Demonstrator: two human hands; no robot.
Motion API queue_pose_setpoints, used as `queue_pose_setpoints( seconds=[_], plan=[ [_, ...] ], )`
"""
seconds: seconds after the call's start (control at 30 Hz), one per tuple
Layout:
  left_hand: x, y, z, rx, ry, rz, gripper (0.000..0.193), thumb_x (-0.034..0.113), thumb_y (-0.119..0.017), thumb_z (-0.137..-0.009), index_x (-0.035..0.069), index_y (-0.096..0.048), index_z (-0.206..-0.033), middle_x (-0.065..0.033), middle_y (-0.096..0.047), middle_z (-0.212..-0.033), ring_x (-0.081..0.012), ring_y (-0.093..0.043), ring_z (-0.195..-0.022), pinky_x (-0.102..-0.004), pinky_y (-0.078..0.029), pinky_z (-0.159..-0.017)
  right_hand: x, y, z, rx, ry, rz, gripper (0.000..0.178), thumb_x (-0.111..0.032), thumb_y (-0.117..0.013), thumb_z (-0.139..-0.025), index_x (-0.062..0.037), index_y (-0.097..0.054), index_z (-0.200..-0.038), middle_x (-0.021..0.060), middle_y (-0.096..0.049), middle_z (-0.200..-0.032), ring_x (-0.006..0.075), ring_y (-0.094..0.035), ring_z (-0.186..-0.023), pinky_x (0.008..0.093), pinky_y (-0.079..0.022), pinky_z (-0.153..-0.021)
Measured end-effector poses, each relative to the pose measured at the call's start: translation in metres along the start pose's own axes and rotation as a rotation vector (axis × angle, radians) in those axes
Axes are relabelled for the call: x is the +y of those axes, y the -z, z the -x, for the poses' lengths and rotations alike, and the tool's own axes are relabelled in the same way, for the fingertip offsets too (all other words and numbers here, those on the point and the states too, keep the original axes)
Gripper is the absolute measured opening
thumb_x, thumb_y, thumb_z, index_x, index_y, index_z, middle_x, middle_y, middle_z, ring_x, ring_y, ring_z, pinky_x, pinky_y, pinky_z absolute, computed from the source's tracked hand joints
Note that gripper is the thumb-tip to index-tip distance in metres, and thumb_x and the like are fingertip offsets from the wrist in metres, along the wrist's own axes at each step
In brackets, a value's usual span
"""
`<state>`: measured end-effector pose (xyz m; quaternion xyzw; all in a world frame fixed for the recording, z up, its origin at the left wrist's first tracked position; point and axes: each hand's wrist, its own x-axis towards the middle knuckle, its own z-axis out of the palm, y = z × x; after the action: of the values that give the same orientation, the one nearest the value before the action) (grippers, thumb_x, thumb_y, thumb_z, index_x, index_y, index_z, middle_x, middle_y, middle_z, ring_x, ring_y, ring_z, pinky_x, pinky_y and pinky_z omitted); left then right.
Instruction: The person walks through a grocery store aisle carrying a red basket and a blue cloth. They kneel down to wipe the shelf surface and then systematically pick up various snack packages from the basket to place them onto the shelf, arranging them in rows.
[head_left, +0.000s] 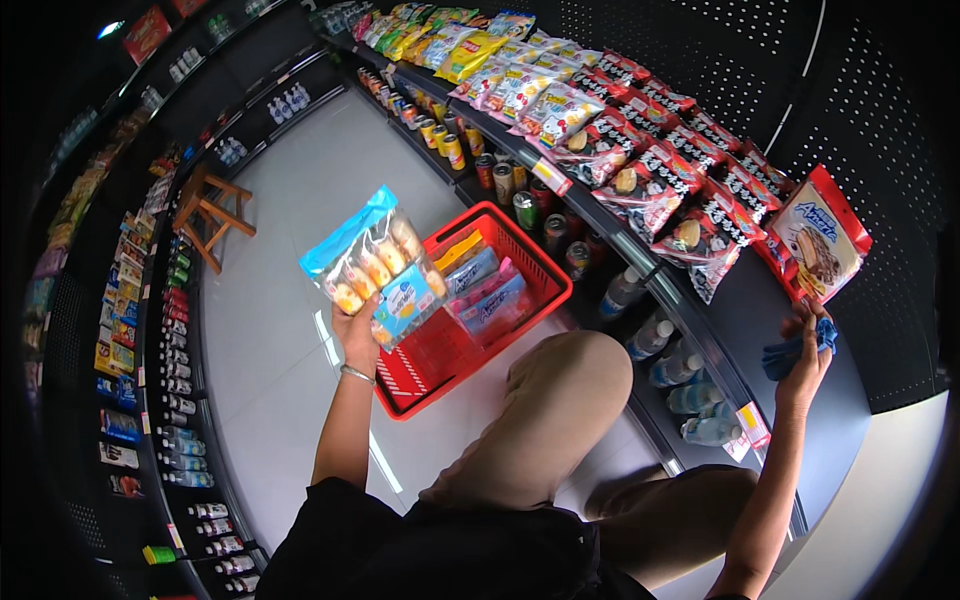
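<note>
My left hand [357, 336] is closed on a clear bag of bread rolls [378, 262] with a light blue top and label. The bag is held up at the left side of a red shopping basket [440, 355]. In the basket, several packets [490, 305] in pink, blue and yellow stand side by side. To the right, my right hand [803, 355] grips a crumpled dark blue cloth [784, 359] over the shelf top. Its fingers are close to the lower edge of a red and white snack packet [822, 238], which stands on the shelf; whether they touch is unclear.
Rows of snack bags [640, 170] line the shelf, with cans [525, 210] and bottles [650, 338] beneath. A wooden stool [212, 212] stands on the pale tiled floor [290, 330]. Another stocked shelf [185, 400] runs along the left. My bent knee [570, 385] is beside the basket.
</note>
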<state>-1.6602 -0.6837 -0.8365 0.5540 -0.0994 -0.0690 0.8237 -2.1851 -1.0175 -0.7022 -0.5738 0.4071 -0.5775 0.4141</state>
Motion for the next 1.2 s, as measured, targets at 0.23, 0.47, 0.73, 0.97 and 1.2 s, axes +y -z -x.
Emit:
queue_pose_setpoints(
  seconds=[0.23,0.47,0.73,0.97,1.2],
  plan=[
    [-0.085,0.069,-0.023,0.126,0.171,-0.274,0.058,-0.004,-0.075,-0.077,0.0,-0.05,-0.128,-0.0093,-0.062,-0.12,-0.0197,-0.061,-0.107,-0.0333,-0.05,-0.092,0.012,0.006,-0.004,0.015,-0.006,0.07,0.04,-0.03,-0.055,-0.098,-0.0017,-0.056,-0.126,0.0117,-0.066,-0.107,0.016,-0.06,-0.084,0.0301,-0.047,-0.078],
    [-0.108,0.089,-0.038,0.154,0.079,-0.444,0.059,-0.004,-0.073,-0.075,-0.004,-0.047,-0.128,-0.0126,-0.061,-0.12,-0.0238,-0.06,-0.109,-0.0355,-0.048,-0.096,0.021,0.008,-0.003,0.016,-0.01,0.061,0.038,-0.029,-0.056,-0.098,-0.0025,-0.057,-0.125,0.0087,-0.066,-0.103,0.0134,-0.059,-0.081,0.0281,-0.047,-0.074],
    [-0.065,-0.011,-0.049,0.012,-0.216,-0.709,0.057,-0.007,-0.061,-0.083,-0.005,-0.042,-0.136,-0.0185,-0.048,-0.138,-0.028,-0.05,-0.124,-0.0378,-0.039,-0.106,0.008,-0.004,0.001,0.084,-0.076,0.053,0.023,-0.019,-0.064,-0.09,-0.005,-0.06,-0.108,0.0097,-0.069,-0.097,0.0164,-0.065,-0.077,0.0292,-0.051,-0.07],
    [0.06,-0.298,0.094,-0.733,-0.287,-0.087,0.045,-0.005,-0.055,-0.086,0.002,-0.052,-0.13,-0.0096,-0.055,-0.129,-0.021,-0.053,-0.117,-0.0325,-0.043,-0.099,0.006,0.013,-0.031,0.372,-0.082,-0.128,0.018,-0.008,-0.071,-0.083,-0.0054,-0.06,-0.098,0.0003,-0.059,-0.075,0.0091,-0.053,-0.059,0.025,-0.044,-0.053],
    [0.02,-0.465,0.218,-1.214,-0.171,0.031,0.044,0.001,-0.062,-0.085,0.002,-0.051,-0.128,-0.0123,-0.058,-0.122,-0.0217,-0.059,-0.11,-0.0333,-0.048,-0.094,-0.003,0.034,-0.091,0.656,-0.094,-0.469,0.019,0.004,-0.063,-0.079,-0.0059,-0.061,-0.095,-0.0013,-0.061,-0.083,0.01,-0.057,-0.067,0.0247,-0.045,-0.062]
  ],
)
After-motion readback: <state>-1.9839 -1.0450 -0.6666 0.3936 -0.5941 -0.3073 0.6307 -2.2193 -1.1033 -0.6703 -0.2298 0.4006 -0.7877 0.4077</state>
